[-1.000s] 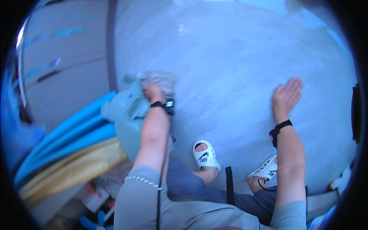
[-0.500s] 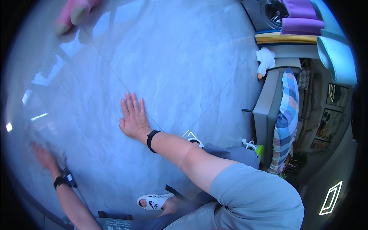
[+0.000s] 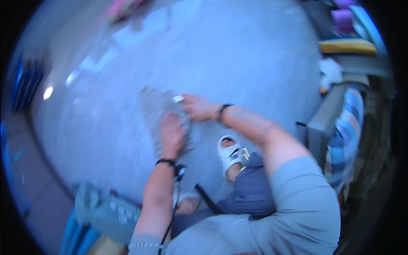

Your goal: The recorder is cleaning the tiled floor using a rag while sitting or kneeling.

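A grey cloth [image 3: 154, 106] lies on the shiny grey floor [image 3: 238, 55], its outline blurred. My left hand [image 3: 172, 131] rests flat on the cloth's near part, fingers stretched away from me. At the cloth's right edge, the fingers of my right hand [image 3: 197, 107] are bent in and seem to grip it, though motion smears them. Beside those fingertips shows a small white tag [image 3: 177, 98], apparently on the cloth. Each wrist wears a black band.
My foot in a white slide sandal [image 3: 230, 155] is close by my right forearm. A grey sofa [image 3: 321, 123] with a checked cushion [image 3: 346, 136] stands at right, near a white plush toy [image 3: 330, 72]. A green-grey bag-like thing [image 3: 110, 212] lies lower left. Pink footwear [image 3: 123, 9] shows at the far edge.
My left hand has come from the far left to the middle, onto the grey cloth. My right hand has left its flat place on the floor and closed at the cloth's edge. The view has shifted.
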Action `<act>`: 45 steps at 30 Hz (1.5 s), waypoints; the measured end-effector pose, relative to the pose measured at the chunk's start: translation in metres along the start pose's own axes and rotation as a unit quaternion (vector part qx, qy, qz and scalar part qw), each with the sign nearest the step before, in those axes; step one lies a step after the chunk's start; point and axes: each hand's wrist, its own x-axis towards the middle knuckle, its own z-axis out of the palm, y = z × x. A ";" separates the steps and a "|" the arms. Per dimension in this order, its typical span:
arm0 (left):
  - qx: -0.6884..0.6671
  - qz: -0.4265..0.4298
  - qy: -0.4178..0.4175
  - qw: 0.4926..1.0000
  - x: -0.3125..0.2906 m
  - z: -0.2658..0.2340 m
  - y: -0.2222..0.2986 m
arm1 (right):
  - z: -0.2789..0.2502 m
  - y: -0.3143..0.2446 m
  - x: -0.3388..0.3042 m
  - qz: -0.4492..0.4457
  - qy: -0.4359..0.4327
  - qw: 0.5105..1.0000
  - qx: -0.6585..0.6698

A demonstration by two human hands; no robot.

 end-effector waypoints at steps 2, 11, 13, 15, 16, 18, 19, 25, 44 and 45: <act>-0.079 0.043 0.021 0.996 -0.008 0.015 0.050 | -0.005 0.024 -0.067 -0.043 0.008 0.999 0.018; -0.528 -0.192 0.018 0.827 -0.012 -0.016 0.092 | 0.056 0.029 -0.148 0.316 0.264 0.850 0.329; -0.637 -0.212 0.045 0.740 -0.012 -0.029 0.076 | 0.037 0.004 -0.132 0.304 0.337 0.713 0.535; -0.790 -0.241 0.067 0.560 -0.011 -0.049 0.052 | 0.026 0.013 -0.132 0.286 0.364 0.731 0.502; -0.834 -0.264 0.067 0.480 -0.016 -0.065 0.030 | 0.024 0.025 -0.138 0.264 0.388 0.752 0.463; -0.781 -0.324 0.089 0.527 -0.028 -0.072 -0.005 | 0.021 0.064 -0.146 0.268 0.418 0.783 0.375; -0.686 -0.315 0.102 0.648 -0.037 -0.070 -0.020 | 0.026 0.074 -0.150 0.258 0.433 0.813 0.291; -0.014 -0.270 0.226 0.936 -0.102 -0.047 -0.093 | 0.048 0.098 -0.169 0.315 0.425 0.826 0.195; 0.134 0.157 0.079 0.975 0.148 0.049 0.111 | 0.108 -0.022 -0.247 0.223 0.302 0.921 0.102; 0.148 0.251 0.038 0.956 0.145 0.053 0.125 | 0.102 -0.025 -0.243 0.252 0.304 0.914 0.096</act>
